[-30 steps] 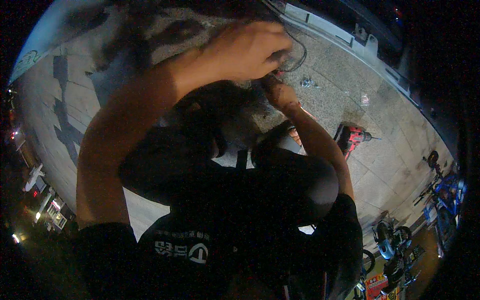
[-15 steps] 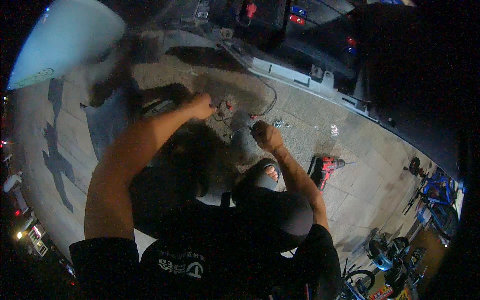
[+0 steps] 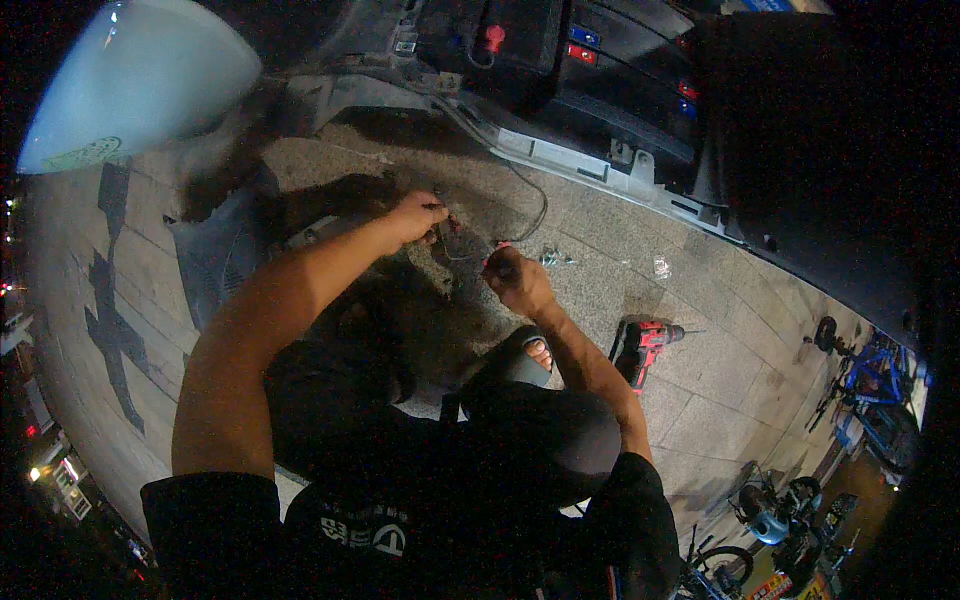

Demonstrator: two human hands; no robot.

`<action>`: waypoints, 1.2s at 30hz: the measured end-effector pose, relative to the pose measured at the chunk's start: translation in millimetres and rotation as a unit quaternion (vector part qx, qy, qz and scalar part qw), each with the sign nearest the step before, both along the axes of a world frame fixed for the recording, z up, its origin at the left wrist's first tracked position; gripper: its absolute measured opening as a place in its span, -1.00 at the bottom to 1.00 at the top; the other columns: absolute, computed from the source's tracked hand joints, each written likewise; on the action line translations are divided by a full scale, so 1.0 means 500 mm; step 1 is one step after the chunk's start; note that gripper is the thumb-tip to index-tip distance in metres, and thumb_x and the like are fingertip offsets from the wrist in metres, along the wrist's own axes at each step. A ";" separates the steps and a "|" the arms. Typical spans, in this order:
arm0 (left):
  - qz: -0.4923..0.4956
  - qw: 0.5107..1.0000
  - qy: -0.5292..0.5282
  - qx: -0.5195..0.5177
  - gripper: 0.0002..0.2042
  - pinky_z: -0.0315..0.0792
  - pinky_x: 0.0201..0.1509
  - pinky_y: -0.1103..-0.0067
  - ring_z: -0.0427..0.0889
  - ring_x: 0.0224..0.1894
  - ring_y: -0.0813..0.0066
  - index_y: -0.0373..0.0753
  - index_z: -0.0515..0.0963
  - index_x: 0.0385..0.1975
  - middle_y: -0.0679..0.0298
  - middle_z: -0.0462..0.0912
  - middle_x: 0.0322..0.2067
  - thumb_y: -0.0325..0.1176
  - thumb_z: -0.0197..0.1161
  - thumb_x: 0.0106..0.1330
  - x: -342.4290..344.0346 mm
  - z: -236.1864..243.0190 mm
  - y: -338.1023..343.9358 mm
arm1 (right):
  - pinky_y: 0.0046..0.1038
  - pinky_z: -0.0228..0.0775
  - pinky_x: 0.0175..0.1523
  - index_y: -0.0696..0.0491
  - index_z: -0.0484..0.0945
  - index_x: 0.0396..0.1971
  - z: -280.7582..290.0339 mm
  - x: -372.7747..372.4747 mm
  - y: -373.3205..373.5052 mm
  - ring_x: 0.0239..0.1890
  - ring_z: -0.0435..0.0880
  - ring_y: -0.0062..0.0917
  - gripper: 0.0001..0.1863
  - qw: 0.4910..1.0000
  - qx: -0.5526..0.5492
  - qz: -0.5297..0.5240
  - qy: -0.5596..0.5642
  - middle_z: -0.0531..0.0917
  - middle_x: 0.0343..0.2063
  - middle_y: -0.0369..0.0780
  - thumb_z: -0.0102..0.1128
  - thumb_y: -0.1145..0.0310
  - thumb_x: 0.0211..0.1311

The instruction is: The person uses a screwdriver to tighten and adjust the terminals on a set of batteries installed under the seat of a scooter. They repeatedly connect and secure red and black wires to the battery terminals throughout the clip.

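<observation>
Low over the paved ground, my left hand (image 3: 415, 217) is closed in a pinch on a thin dark wire (image 3: 458, 258), which loops toward my other hand. My right hand (image 3: 522, 283) is closed around a small dark thing whose kind is too dim to tell. Just above its fingers lies a red connector (image 3: 503, 244). A black cable (image 3: 545, 205) curves from that connector up to the vehicle's light-coloured side rail. Small red bits sit beside my left fingertips, partly in shadow.
A red and black cordless drill (image 3: 648, 350) lies right of my right forearm. Small shiny pieces (image 3: 552, 258) and a clear scrap (image 3: 661, 267) are on the paving. The opened vehicle (image 3: 580, 165) spans the far side, with a pale panel (image 3: 150, 85) at upper left. Parked bikes (image 3: 880, 385) stand far right.
My left hand has shifted slightly right and turned. My right hand has come a little left and nearer to me, its fingers now curled more tightly. The view has shifted slightly.
</observation>
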State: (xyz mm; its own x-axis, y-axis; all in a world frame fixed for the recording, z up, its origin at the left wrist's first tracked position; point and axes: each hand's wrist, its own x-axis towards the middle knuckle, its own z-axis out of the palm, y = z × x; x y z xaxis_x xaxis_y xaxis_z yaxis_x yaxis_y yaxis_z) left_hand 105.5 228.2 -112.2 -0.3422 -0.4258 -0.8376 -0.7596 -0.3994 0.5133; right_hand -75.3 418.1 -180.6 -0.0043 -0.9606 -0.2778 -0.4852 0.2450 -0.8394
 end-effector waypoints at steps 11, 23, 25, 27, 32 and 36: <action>0.051 0.995 0.082 0.022 -0.70 0.54 -0.06 0.37 0.54 -0.05 0.33 -0.20 0.46 0.00 0.22 0.55 -0.11 -0.22 0.22 0.38 0.007 -0.019 0.003 | -0.47 0.49 -0.24 0.09 0.54 -0.31 0.041 0.010 -0.005 -0.40 0.65 -0.50 -0.78 0.997 0.053 0.026 -0.048 0.64 -0.48 -0.21 0.38 0.36 0.11; 0.270 0.935 0.221 0.063 -0.78 0.62 -0.24 0.43 0.60 -0.25 0.38 -0.17 0.39 0.02 0.29 0.51 -0.21 -0.34 0.11 0.44 -0.012 -0.029 0.032 | -0.49 0.47 -0.19 0.09 0.52 -0.31 0.016 0.002 -0.011 -0.33 0.58 -0.58 -0.76 0.979 0.049 -0.041 -0.194 0.62 -0.41 -0.31 0.41 0.47 0.05; 0.271 0.942 0.196 0.035 -0.73 0.61 -0.26 0.43 0.60 -0.22 0.39 -0.16 0.38 0.09 0.28 0.52 -0.17 -0.34 0.12 0.43 -0.021 -0.021 0.035 | -0.49 0.47 -0.18 0.10 0.53 -0.31 -0.011 0.006 -0.004 -0.32 0.59 -0.58 -0.77 0.984 -0.006 -0.084 -0.159 0.63 -0.40 -0.30 0.42 0.47 0.06; 0.247 0.955 0.164 0.018 -0.66 0.60 -0.28 0.44 0.59 -0.18 0.41 -0.16 0.35 0.16 0.26 0.52 -0.12 -0.34 0.13 0.43 -0.025 -0.016 0.027 | -0.49 0.48 -0.17 0.09 0.54 -0.31 -0.020 0.003 -0.003 -0.31 0.61 -0.58 -0.76 0.973 -0.003 -0.105 -0.206 0.64 -0.38 -0.30 0.43 0.45 0.06; 0.192 0.970 0.150 0.008 -0.56 0.57 -0.33 0.45 0.65 -0.27 0.31 -0.21 0.28 0.23 0.20 0.52 -0.07 -0.30 0.18 0.40 -0.013 -0.010 0.014 | -0.51 0.46 -0.04 0.16 0.57 -0.14 0.063 -0.032 -0.013 -0.14 0.61 -0.59 -0.63 0.962 0.056 -0.023 -0.265 0.62 -0.10 -0.22 0.47 0.40 0.06; 0.220 0.960 0.165 0.041 -0.55 0.56 -0.36 0.43 0.68 -0.33 0.26 -0.24 0.24 0.24 0.19 0.53 -0.12 -0.31 0.17 0.41 -0.013 0.022 0.012 | -0.50 0.46 -0.02 0.17 0.48 0.11 0.050 -0.064 0.000 -0.05 0.60 -0.53 -0.49 0.959 0.113 -0.030 -0.258 0.59 0.02 -0.18 0.35 0.47 0.12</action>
